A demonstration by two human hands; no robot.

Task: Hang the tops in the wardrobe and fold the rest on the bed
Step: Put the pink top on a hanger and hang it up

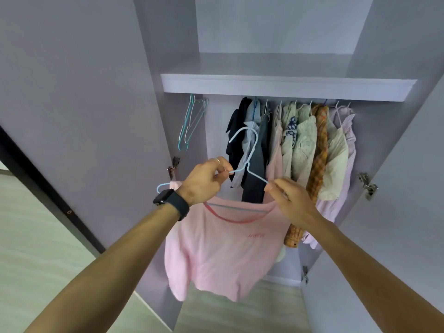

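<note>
Our left hand (204, 181) and right hand (290, 200) each pinch one shoulder of the pale blue wire hanger (247, 166). The pink cotton T-shirt (223, 248) hangs from it in front of the open lilac wardrobe (288, 85), near the row of hung shirts (307, 145).

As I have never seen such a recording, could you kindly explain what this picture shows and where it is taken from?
There is no machine here: a person wears a camera on the head, looking forward and down at their own bare arms. The left hand, with a smartwatch on its wrist, and the right hand each pinch one shoulder of a light blue hanger. A pink T-shirt hangs from it. Behind stands an open wardrobe, with hung clothes inside and spare hangers at the left.
</note>
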